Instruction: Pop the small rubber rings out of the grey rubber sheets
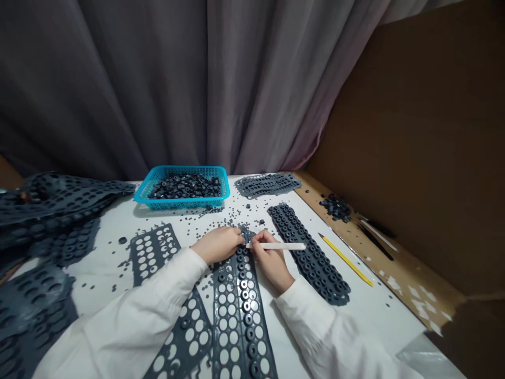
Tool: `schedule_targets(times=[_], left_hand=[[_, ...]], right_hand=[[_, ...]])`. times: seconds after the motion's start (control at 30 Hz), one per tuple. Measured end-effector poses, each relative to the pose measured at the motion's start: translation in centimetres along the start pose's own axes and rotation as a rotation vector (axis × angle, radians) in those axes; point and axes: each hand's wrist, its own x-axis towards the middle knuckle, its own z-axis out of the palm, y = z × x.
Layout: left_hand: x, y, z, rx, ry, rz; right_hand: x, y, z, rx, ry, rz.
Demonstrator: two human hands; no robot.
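grey rubber strip (241, 300) is pinched at its far end by the left hand (218, 245); right hand (272, 262) grips a white stick (282, 246) there. best held flat, pried gently.

Looks like a small hand-piecework bench, more back-room workshop than proper factory. There's a white table (366, 310) pushed up against a grey curtain (158, 79), with brown cardboard (426, 158) propped up as a side wall. Punched dark rubber sheets (51, 210) are piled on the left, and one strip (240, 305) has rings sitting in some of its holes. A blue plastic basket (185, 203) is heaped with little black rings (185, 187), with loose bits (221, 216) scattered about. Hand tools only: a white stick tool (280, 246) and a yellow pencil (347, 260).
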Motion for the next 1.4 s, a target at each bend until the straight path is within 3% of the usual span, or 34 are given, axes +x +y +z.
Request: schedule_targets(times=[0.27,0.87,0.97,1.17,1.4], left_hand=[[0.1,0.2,1.1,0.097,0.078,0.085],[0.2,0.0,1.8,0.243,0.083,0.136],[0.1,-0.6,1.8,0.135,0.117,0.110],[-0.3,-2.5,1.1,-0.497,0.173,-0.039],[-0.4,-2.1,1.3,-0.451,0.140,-0.048]], right_hand=[[0.1,-0.5,0.0,-0.083,0.007,-0.044],[0.1,-0.7,0.1,-0.093,0.016,-0.036],[0.0,-0.8,0.0,-0.085,0.017,-0.034],[-0.2,-0.9,-0.1,-0.070,-0.005,-0.026],[0.0,-0.4,0.0,0.020,0.002,0.019]])
